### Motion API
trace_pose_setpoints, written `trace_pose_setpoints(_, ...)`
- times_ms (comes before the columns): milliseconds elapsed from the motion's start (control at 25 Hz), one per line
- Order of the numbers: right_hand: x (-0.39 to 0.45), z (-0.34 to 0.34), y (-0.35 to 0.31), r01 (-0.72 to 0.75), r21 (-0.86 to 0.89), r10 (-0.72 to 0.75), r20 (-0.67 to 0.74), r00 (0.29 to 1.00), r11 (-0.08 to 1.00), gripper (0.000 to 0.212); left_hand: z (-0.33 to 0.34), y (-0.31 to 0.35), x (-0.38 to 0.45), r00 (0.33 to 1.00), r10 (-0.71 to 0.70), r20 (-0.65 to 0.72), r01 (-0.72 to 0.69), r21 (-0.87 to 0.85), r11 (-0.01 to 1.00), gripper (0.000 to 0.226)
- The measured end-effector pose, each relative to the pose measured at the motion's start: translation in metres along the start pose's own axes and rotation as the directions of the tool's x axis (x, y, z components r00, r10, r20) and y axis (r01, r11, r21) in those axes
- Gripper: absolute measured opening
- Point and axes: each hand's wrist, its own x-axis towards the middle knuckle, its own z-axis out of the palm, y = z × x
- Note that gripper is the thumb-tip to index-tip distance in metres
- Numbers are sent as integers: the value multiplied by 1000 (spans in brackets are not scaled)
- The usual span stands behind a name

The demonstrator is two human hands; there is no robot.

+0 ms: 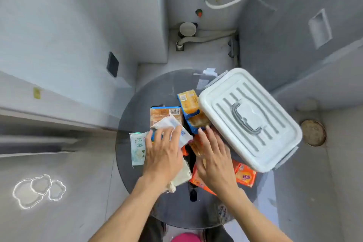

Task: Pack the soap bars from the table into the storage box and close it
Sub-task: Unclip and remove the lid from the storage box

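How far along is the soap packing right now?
Barely begun. The storage box sits on the round table with its lid on, so nothing looks packed yet. The soap bars are piled beside it. The left hand and right hand rest on the pile. Still left: opening, loading, closing.

We see two bare forearms without sleeves, watch or rings, ending in the left hand (164, 155) and the right hand (215, 160). Below the wrists, near our body, a pink garment (185, 237) shows between dark patches, probably trousers.
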Motion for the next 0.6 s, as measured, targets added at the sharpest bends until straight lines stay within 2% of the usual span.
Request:
trace_pose_setpoints(40, 12, 16, 8, 80, -53, -81, -8, 997, 995, 72, 14, -3, 21, 993, 80, -84, -73, 83, 994, 53)
trace_pose_setpoints(80, 21, 32, 14, 109, -108, -111, -8, 994, 988, 72, 29, -5, 37, 987, 105, -124, -89, 134, 987, 54)
trace_pose_setpoints(200, 34, 77, 32, 131, -218, -150, -73, 986, 967, 76, 73, -17, 64, 971, 189, -148, -162, 175, 971, 37)
trace_pose_setpoints(360, 24, 104, 30, 155, -192, -198, -227, 954, 969, 77, 105, -20, 44, 898, 288, -332, -240, 177, 954, 29)
trace_pose_setpoints(600, 22, 112, 27, 204, -143, -243, -367, 898, 969, 75, 103, -22, 46, 827, 384, -411, -348, 161, 923, 27)
